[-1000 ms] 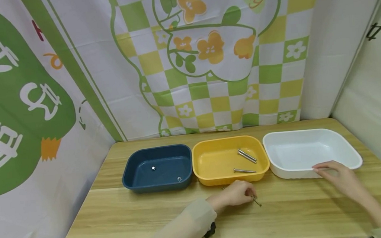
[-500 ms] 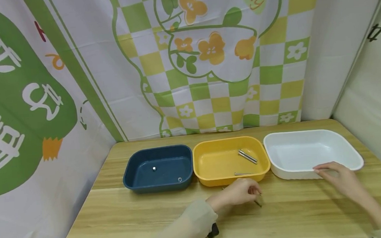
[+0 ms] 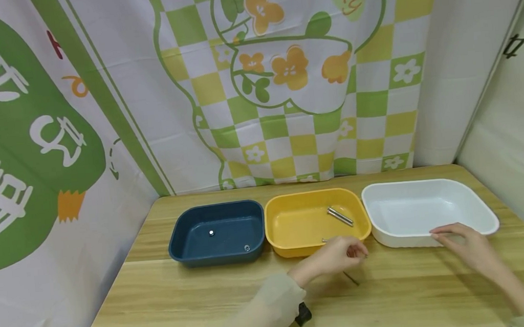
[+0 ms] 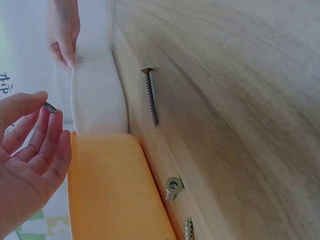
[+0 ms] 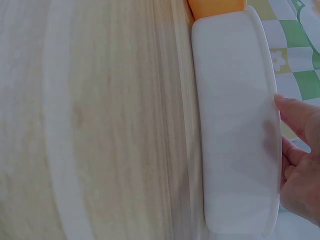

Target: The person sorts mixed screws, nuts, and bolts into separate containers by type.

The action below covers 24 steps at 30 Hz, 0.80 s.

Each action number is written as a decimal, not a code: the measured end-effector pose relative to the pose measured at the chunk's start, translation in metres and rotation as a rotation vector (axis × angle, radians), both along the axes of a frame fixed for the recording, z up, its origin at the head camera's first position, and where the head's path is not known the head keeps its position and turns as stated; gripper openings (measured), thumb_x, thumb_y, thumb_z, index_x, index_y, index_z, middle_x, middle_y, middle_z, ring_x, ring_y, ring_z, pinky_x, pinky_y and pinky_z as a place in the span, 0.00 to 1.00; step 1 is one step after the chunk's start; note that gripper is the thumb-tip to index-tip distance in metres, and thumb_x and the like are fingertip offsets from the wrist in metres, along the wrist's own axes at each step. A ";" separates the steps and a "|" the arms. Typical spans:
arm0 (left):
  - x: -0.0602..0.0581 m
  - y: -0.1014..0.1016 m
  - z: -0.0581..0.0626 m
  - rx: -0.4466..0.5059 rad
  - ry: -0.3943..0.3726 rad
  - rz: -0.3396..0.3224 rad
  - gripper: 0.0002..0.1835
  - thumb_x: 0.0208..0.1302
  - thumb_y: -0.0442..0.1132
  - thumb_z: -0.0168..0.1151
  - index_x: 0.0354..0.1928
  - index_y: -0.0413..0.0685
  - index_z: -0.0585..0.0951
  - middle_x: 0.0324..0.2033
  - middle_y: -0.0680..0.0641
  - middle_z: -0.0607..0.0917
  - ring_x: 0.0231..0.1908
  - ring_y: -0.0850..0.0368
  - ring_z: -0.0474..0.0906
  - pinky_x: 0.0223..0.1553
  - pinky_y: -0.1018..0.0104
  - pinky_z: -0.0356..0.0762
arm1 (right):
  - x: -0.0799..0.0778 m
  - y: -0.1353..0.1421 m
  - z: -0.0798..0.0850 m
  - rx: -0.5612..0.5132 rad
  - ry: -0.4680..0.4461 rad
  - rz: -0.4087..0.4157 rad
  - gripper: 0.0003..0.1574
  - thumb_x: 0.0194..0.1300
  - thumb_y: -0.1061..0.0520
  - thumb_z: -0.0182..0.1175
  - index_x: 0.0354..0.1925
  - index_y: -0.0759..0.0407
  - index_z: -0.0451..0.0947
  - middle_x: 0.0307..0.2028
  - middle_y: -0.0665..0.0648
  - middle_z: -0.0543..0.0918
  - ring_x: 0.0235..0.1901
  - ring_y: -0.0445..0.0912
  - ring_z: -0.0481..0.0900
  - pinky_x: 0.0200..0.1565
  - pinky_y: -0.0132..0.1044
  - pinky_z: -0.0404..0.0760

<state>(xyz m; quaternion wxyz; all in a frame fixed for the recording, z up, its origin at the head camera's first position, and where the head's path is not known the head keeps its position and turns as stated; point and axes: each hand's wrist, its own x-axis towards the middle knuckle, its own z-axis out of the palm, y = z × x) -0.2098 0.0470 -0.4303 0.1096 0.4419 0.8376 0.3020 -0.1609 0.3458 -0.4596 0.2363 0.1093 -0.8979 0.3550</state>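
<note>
Yellow tray (image 3: pixel 295 227), taken as landmark, with the left hand (image 3: pixel 331 256) at its near right corner. I see this hand's thumb and fingertips pinching a small metal piece (image 4: pixel 49 107), the other fingers loosely bent; only a short end of it shows, so I cannot tell its kind. The piece is held up off the wooden table (image 3: pixel 186 313), close to that corner of the yellow tray. On my left wrist feed, a dark screw (image 4: pixel 151 100) lies in front of the yellow tray's right end, apart from it; a hex-socket bolt (image 4: pixel 173 186) and a second screw (image 4: pixel 188 229), partly cut off, lie nearer its front wall. Inside the yellow tray I count two long bolts (image 3: pixel 340 216) side by side toward the right, and the head of a third bolt (image 3: pixel 325 240) by the near wall, the rest hidden from me. To the yellow tray's right, touching it, stands the white tray (image 3: pixel 413 208); I see the right hand (image 3: pixel 469 247), fingers bent, pinching its near rim. To the yellow tray's left stands the blue tray (image 3: pixel 230 227), also touching, with two nuts (image 3: pixel 211 232) on its floor.
</note>
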 end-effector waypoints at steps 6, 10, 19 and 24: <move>-0.003 0.006 0.003 0.024 0.004 0.034 0.06 0.59 0.31 0.58 0.38 0.44 0.81 0.28 0.53 0.81 0.27 0.74 0.69 0.31 0.87 0.68 | -0.001 0.000 0.000 -0.001 0.000 -0.003 0.03 0.55 0.65 0.62 0.31 0.65 0.81 0.32 0.23 0.72 0.39 0.12 0.60 0.41 0.08 0.53; -0.004 0.011 0.005 0.055 0.005 0.061 0.06 0.59 0.32 0.60 0.39 0.43 0.81 0.28 0.53 0.81 0.26 0.75 0.69 0.30 0.87 0.67 | -0.001 0.000 0.000 -0.005 0.014 -0.005 0.03 0.54 0.66 0.63 0.31 0.63 0.81 0.31 0.23 0.72 0.39 0.11 0.60 0.41 0.07 0.54; -0.007 0.023 0.003 0.143 0.020 0.113 0.07 0.58 0.34 0.61 0.39 0.41 0.81 0.29 0.51 0.82 0.26 0.75 0.69 0.29 0.87 0.67 | 0.001 0.000 0.000 0.010 -0.010 -0.018 0.04 0.56 0.63 0.62 0.31 0.65 0.81 0.32 0.23 0.72 0.39 0.11 0.59 0.41 0.07 0.53; -0.008 0.030 0.000 0.205 -0.011 0.152 0.07 0.58 0.33 0.61 0.39 0.41 0.81 0.29 0.50 0.82 0.26 0.74 0.69 0.30 0.86 0.67 | 0.001 0.000 0.000 0.021 -0.020 -0.027 0.06 0.56 0.62 0.63 0.32 0.65 0.81 0.31 0.24 0.72 0.38 0.11 0.59 0.40 0.07 0.53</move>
